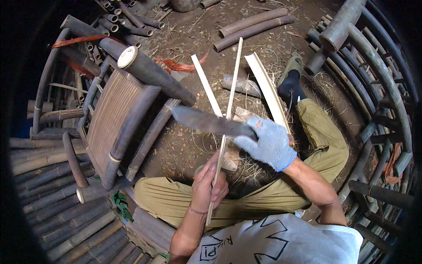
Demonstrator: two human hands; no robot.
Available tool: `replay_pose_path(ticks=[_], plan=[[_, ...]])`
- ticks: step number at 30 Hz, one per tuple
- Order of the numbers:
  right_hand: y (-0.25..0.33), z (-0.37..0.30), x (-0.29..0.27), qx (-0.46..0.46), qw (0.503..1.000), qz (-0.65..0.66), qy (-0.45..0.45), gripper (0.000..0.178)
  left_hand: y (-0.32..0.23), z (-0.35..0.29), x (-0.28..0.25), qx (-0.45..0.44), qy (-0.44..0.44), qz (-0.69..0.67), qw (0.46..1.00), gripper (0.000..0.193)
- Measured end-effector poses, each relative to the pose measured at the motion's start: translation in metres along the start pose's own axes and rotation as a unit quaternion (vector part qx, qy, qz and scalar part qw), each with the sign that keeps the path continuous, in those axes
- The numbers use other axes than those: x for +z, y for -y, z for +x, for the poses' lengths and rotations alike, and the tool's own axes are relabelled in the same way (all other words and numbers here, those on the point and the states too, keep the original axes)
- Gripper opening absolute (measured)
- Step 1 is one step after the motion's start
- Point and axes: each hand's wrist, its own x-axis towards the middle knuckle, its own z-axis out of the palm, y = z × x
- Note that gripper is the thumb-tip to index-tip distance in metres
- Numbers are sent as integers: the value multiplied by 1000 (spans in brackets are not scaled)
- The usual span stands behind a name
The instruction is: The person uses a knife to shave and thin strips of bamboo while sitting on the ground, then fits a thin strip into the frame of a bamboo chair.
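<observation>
My bare left hand (210, 187) is closed round the lower part of a long, narrow bamboo strip (233, 81) that points away from me above my lap. In its grey work glove, my right hand (267, 143) grips a knife with a broad dark blade (206, 121); the handle is mostly hidden in the glove. The blade, slightly blurred, lies across the strip and points left. Whether it cuts into the strip I cannot tell. Beyond the blade lies a pale split bamboo piece (205, 83). To the right, a wider bamboo half (266, 90) shows its light hollow side.
A bamboo chair (118, 119) stands close on my left, above a row of bamboo poles (66, 211). Ahead on the dirt floor are two brown split bamboo lengths (255, 26), a short log (241, 86) and scattered shavings. Bamboo frames (373, 57) rise on the right.
</observation>
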Motion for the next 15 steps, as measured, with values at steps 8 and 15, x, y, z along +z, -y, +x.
replay_pose_path(ticks=[8, 15], plan=[[-36, 15, -14, 71, 995, -64, -26, 44, 3, -58, -21, -72, 2, 18, 997, 49], [-102, 43, -50, 175, 980, -47, -85, 41, 24, -110, -64, -61, 84, -71, 992, 53]])
